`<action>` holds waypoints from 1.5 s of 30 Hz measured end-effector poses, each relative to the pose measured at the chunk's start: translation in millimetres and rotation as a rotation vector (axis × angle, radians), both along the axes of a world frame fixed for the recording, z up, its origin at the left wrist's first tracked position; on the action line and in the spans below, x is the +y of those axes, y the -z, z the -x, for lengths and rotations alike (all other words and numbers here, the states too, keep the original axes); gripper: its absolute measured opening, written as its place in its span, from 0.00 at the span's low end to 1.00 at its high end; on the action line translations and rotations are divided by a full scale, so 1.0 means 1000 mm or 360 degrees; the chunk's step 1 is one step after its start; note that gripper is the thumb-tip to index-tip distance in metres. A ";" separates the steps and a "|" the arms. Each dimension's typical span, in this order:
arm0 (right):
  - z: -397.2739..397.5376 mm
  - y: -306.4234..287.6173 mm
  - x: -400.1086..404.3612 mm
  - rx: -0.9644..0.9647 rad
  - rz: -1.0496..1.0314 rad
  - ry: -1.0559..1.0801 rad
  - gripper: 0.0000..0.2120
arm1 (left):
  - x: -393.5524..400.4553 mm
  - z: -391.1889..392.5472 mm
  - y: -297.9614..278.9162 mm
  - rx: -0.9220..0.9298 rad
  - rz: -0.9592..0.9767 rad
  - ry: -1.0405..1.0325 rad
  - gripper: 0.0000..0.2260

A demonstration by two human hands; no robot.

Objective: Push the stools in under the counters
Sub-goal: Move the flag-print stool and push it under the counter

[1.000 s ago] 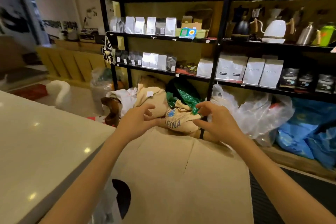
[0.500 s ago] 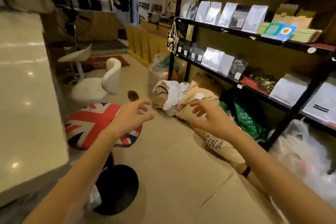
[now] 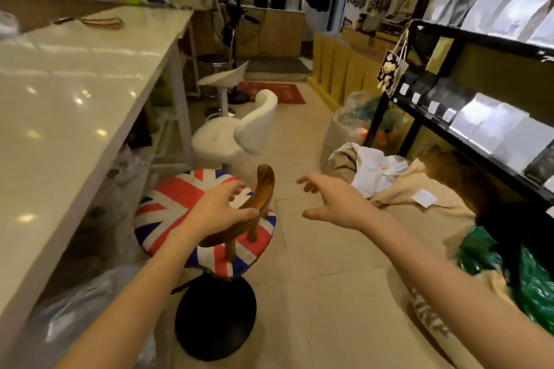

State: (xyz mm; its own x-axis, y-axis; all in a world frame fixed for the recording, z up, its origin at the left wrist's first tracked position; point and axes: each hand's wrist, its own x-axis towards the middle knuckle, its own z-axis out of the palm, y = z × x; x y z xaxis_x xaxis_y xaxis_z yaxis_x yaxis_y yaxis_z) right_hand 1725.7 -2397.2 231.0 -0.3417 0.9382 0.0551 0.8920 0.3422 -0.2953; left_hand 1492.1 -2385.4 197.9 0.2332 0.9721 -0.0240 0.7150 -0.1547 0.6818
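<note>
Reaching forward from the bottom edge, both bare forearms stretch into the aisle; the left hand (image 3: 220, 213) sits at about 7 o'clock of centre, fingers and thumb curved over the wooden backrest (image 3: 257, 198) of the flag stool (image 3: 180, 207), though whether they actually clasp the wood or merely hover at it I cannot tell; the right hand (image 3: 335, 204) hangs at about 4 o'clock of centre, fingers spread wide and loosely hooked, holding nothing, apart from the backrest. The flag stool (round cushion in red, white and blue, black disc base (image 3: 215, 317) on the tiled floor) stands just beside the white worktop (image 3: 75, 93), its seat out in the aisle by the worktop's edge rather than under it. Clear plastic bags (image 3: 75, 317) lie under the worktop at 8 o'clock. Toward 3 o'clock, tan sacks (image 3: 425, 213) and a green bag (image 3: 533, 287) are heaped against black shelving (image 3: 467, 39) stocked with pale pouches. Farther off, near 12 o'clock, a white padded stool (image 3: 221, 141) with a curved back stands by the worktop's leg; beyond it a taller white stool (image 3: 223, 78), then a red mat (image 3: 275, 91) and a standing fan (image 3: 236, 24).
</note>
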 end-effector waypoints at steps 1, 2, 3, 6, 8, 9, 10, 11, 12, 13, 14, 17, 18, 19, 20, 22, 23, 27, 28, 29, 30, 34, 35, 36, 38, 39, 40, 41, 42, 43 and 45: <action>-0.001 0.001 0.016 -0.0001 -0.0012 -0.0062 0.30 | 0.006 -0.004 0.003 0.0022 0.0005 -0.0023 0.30; 0.000 0.002 0.031 0.0000 -0.0011 -0.0130 0.30 | 0.010 -0.007 0.007 0.0049 0.0013 -0.0055 0.31; 0.002 0.005 0.044 0.0004 0.0007 -0.0208 0.30 | 0.015 -0.009 0.012 0.0082 0.0027 -0.0090 0.32; 0.012 0.022 0.079 -0.0044 0.0059 -0.0461 0.31 | 0.024 -0.011 0.032 0.0241 0.0085 -0.0164 0.34; 0.021 0.036 0.101 -0.0131 0.0016 -0.0620 0.32 | 0.028 -0.011 0.043 0.0338 0.0112 -0.0218 0.36; 0.024 0.043 0.111 -0.0165 -0.0012 -0.0708 0.33 | 0.029 -0.012 0.049 0.0390 0.0121 -0.0252 0.36; 0.027 0.050 0.121 -0.0194 -0.0027 -0.0802 0.34 | 0.031 -0.013 0.054 0.0452 0.0130 -0.0283 0.37; 0.030 0.055 0.130 -0.0218 -0.0040 -0.0901 0.36 | 0.033 -0.015 0.058 0.0523 0.0140 -0.0308 0.36; 0.032 0.060 0.139 -0.0235 -0.0050 -0.0995 0.37 | 0.035 -0.017 0.063 0.0593 0.0147 -0.0325 0.36; 0.034 0.065 0.148 -0.0249 -0.0058 -0.1078 0.37 | 0.037 -0.020 0.067 0.0650 0.0151 -0.0339 0.35; 0.036 0.070 0.157 -0.0269 -0.0059 -0.1151 0.38 | 0.039 -0.022 0.070 0.0686 0.0153 -0.0359 0.34; 0.040 0.085 0.185 -0.0442 -0.0051 -0.1343 0.38 | 0.044 -0.032 0.077 0.0716 0.0164 -0.0456 0.28; 0.041 0.089 0.193 -0.0495 -0.0061 -0.1425 0.36 | 0.045 -0.036 0.078 0.0735 0.0168 -0.0501 0.27; 0.043 0.092 0.201 -0.0522 -0.0065 -0.1508 0.34 | 0.047 -0.039 0.078 0.0765 0.0180 -0.0541 0.26; 0.044 0.094 0.208 -0.0521 -0.0052 -0.1584 0.31 | 0.050 -0.043 0.077 0.0799 0.0202 -0.0574 0.26; 0.048 0.095 0.218 -0.0484 -0.0028 -0.1723 0.27 | 0.056 -0.047 0.077 0.0858 0.0246 -0.0624 0.26; 0.050 0.097 0.222 -0.0471 -0.0028 -0.1788 0.25 | 0.058 -0.049 0.077 0.0889 0.0252 -0.0643 0.25; 0.061 0.107 0.233 -0.0466 -0.0049 -0.1967 0.25 | 0.063 -0.053 0.086 0.0975 0.0203 -0.0753 0.26; 0.064 0.110 0.234 -0.0492 -0.0087 -0.2003 0.26 | 0.063 -0.053 0.087 0.0989 0.0211 -0.0786 0.26; 0.065 0.112 0.234 -0.0504 -0.0127 -0.2015 0.26 | 0.063 -0.053 0.087 0.1009 0.0213 -0.0801 0.27; 0.066 0.113 0.236 -0.0483 -0.0153 -0.2041 0.26 | 0.064 -0.053 0.087 0.1033 0.0230 -0.0822 0.27; 0.065 0.119 0.246 -0.0305 -0.0185 -0.2138 0.26 | 0.069 -0.062 0.083 0.1069 0.0305 -0.0871 0.23; 0.064 0.121 0.249 -0.0284 -0.0214 -0.2144 0.27 | 0.070 -0.065 0.083 0.1062 0.0284 -0.0879 0.22; 0.064 0.123 0.251 -0.0272 -0.0246 -0.2144 0.28 | 0.071 -0.067 0.082 0.1048 0.0259 -0.0883 0.21; 0.065 0.126 0.255 -0.0283 -0.0285 -0.2143 0.30 | 0.073 -0.072 0.078 0.1023 0.0248 -0.0888 0.22; 0.066 0.128 0.256 -0.0288 -0.0305 -0.2145 0.30 | 0.074 -0.073 0.077 0.1024 0.0251 -0.0893 0.23; 0.067 0.130 0.258 -0.0284 -0.0327 -0.2148 0.31 | 0.075 -0.072 0.077 0.1037 0.0244 -0.0902 0.23; 0.068 0.130 0.259 -0.0271 -0.0347 -0.2153 0.32 | 0.075 -0.071 0.077 0.1046 0.0230 -0.0907 0.23; 0.068 0.131 0.260 -0.0249 -0.0362 -0.2157 0.33 | 0.076 -0.071 0.077 0.1050 0.0218 -0.0904 0.24; 0.070 0.132 0.261 -0.0222 -0.0375 -0.2158 0.34 | 0.076 -0.069 0.078 0.1050 0.0205 -0.0890 0.24; 0.072 0.135 0.261 -0.0165 -0.0409 -0.2153 0.34 | 0.077 -0.066 0.078 0.1047 0.0166 -0.0890 0.24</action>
State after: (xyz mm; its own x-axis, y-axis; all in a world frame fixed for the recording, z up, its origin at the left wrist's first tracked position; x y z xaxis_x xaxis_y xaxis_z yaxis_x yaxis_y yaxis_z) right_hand 1654.0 -2135.7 96.4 -0.9833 -0.1565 0.0932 -0.1613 0.9858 -0.0459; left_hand 1558.2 -2308.6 120.3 -0.3708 0.9251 -0.0816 0.9211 0.3775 0.0947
